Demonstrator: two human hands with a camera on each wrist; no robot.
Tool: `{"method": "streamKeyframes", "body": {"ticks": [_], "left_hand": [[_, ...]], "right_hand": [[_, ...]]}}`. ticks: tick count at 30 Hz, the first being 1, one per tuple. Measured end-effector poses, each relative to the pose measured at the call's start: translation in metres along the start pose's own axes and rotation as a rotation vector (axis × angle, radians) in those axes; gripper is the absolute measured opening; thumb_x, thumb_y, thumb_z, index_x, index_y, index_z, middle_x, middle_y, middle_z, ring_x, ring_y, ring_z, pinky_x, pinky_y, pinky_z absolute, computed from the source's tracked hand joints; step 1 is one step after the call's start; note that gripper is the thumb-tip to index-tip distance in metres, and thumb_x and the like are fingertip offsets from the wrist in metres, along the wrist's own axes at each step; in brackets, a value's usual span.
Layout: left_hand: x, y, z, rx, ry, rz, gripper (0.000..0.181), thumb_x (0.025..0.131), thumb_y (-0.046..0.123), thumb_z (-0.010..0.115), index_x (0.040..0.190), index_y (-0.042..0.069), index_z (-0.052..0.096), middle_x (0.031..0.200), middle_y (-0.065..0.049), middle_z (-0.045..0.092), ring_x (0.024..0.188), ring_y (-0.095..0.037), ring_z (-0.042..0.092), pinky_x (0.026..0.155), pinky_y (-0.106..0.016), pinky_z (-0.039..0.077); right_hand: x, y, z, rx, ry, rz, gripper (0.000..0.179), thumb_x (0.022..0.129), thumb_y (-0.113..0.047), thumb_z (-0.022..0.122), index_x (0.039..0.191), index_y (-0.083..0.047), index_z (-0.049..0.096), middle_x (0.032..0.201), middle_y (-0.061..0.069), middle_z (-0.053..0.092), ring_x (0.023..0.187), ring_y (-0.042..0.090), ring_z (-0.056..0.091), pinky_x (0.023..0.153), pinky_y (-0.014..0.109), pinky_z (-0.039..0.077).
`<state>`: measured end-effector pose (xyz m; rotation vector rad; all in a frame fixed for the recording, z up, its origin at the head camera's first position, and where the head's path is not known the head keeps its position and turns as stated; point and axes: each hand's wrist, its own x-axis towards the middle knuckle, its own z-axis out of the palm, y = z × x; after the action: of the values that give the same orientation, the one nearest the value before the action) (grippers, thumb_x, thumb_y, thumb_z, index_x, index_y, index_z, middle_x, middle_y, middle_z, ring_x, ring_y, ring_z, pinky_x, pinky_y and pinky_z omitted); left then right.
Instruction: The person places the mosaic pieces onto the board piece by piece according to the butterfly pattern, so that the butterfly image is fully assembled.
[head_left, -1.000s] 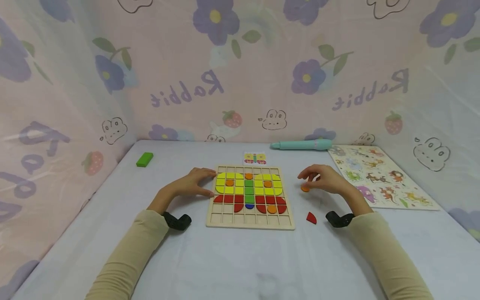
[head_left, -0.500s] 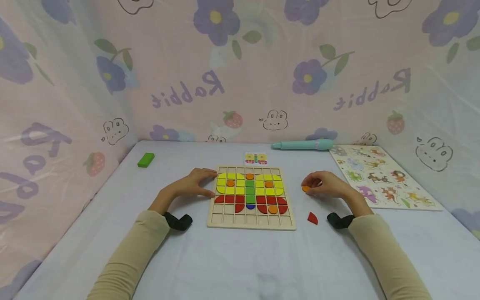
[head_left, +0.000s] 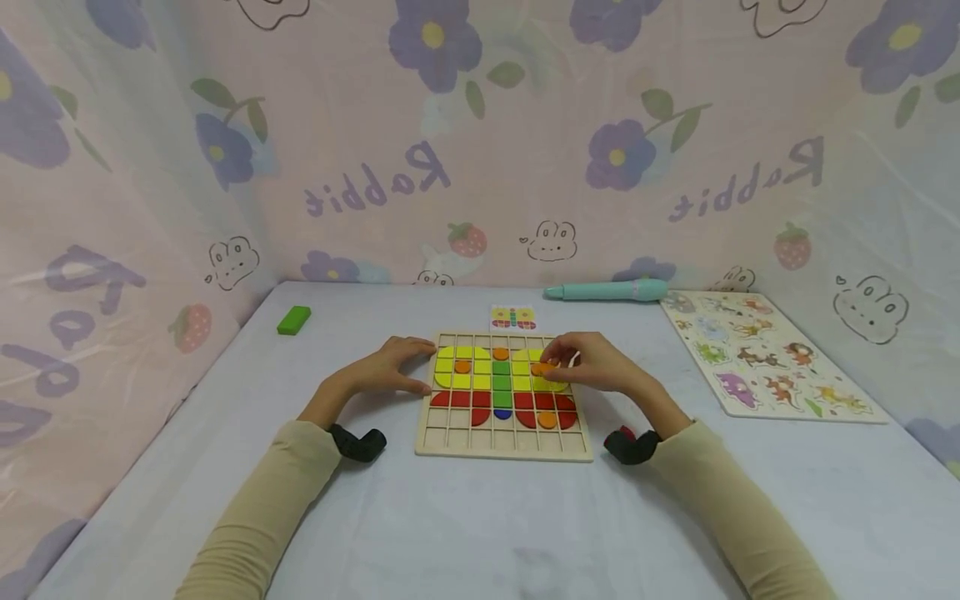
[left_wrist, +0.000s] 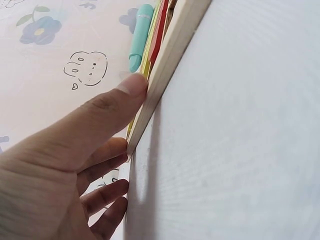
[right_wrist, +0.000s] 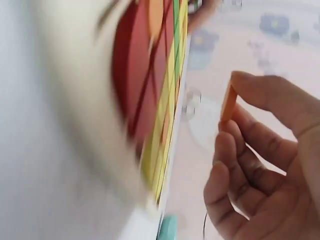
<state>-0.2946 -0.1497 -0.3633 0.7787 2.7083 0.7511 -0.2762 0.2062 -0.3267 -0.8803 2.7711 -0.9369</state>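
Observation:
A wooden grid board (head_left: 504,448) lies mid-table, filled with yellow, red, green, blue and orange pieces in a butterfly-like pattern. My left hand (head_left: 386,368) rests at its left edge. In the left wrist view the thumb (left_wrist: 132,85) touches the board's rim (left_wrist: 165,65), fingers loosely extended. My right hand (head_left: 592,362) pinches an orange disc (head_left: 543,368) between thumb and fingertips, over the right yellow part. In the right wrist view the disc (right_wrist: 229,104) is edge-on, apart from the board. A red quarter-round piece (head_left: 627,432) is mostly hidden behind the right wrist strap.
A small butterfly pattern card (head_left: 513,318) lies behind the board. Farther back is a teal pen-shaped object (head_left: 606,290). A board with animal pictures (head_left: 772,358) lies at the right. At the back left sits a green rectangular block (head_left: 293,320).
My right hand has picked the orange disc off the table right of the board and carried it left over the board. The left hand has stayed at the board's edge.

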Motion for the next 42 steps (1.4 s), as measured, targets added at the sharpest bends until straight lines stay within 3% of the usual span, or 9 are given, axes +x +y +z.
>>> {"method": "streamKeyframes", "body": {"ticks": [7, 13, 23, 42], "left_hand": [[-0.001, 0.001, -0.001, 0.004, 0.007, 0.029, 0.075, 0.079, 0.04, 0.072, 0.141, 0.009, 0.041, 0.148, -0.01, 0.034, 0.137, -0.032, 0.021, 0.111, -0.052, 0.018], [-0.001, 0.002, -0.001, 0.011, -0.001, 0.035, 0.075, 0.08, 0.041, 0.071, 0.141, 0.01, 0.041, 0.148, -0.009, 0.034, 0.138, -0.031, 0.02, 0.111, -0.052, 0.018], [-0.001, 0.001, -0.002, 0.005, 0.001, 0.05, 0.074, 0.08, 0.039, 0.071, 0.14, 0.008, 0.042, 0.148, -0.01, 0.034, 0.137, -0.031, 0.021, 0.111, -0.052, 0.018], [0.0, -0.001, -0.001, 0.007, 0.003, 0.06, 0.074, 0.08, 0.039, 0.071, 0.14, 0.008, 0.041, 0.148, -0.011, 0.034, 0.137, -0.033, 0.021, 0.11, -0.053, 0.018]], "right_hand": [[0.018, -0.043, 0.041, 0.032, -0.066, -0.175, 0.021, 0.082, -0.021, 0.072, 0.099, -0.01, 0.068, 0.09, -0.002, 0.065, 0.076, 0.01, 0.056, 0.066, 0.024, 0.051], [0.026, -0.065, 0.066, 0.026, -0.14, -0.261, 0.021, 0.081, -0.018, 0.073, 0.099, -0.009, 0.068, 0.086, -0.006, 0.064, 0.073, 0.007, 0.056, 0.065, 0.022, 0.049], [0.034, -0.071, 0.083, -0.011, -0.156, -0.244, 0.021, 0.08, -0.019, 0.075, 0.097, -0.01, 0.068, 0.079, -0.007, 0.061, 0.068, 0.007, 0.052, 0.062, 0.021, 0.047], [0.037, -0.072, 0.086, -0.05, -0.162, -0.249, 0.022, 0.078, -0.022, 0.076, 0.096, -0.011, 0.069, 0.077, -0.009, 0.058, 0.068, 0.006, 0.051, 0.061, 0.02, 0.046]]}}
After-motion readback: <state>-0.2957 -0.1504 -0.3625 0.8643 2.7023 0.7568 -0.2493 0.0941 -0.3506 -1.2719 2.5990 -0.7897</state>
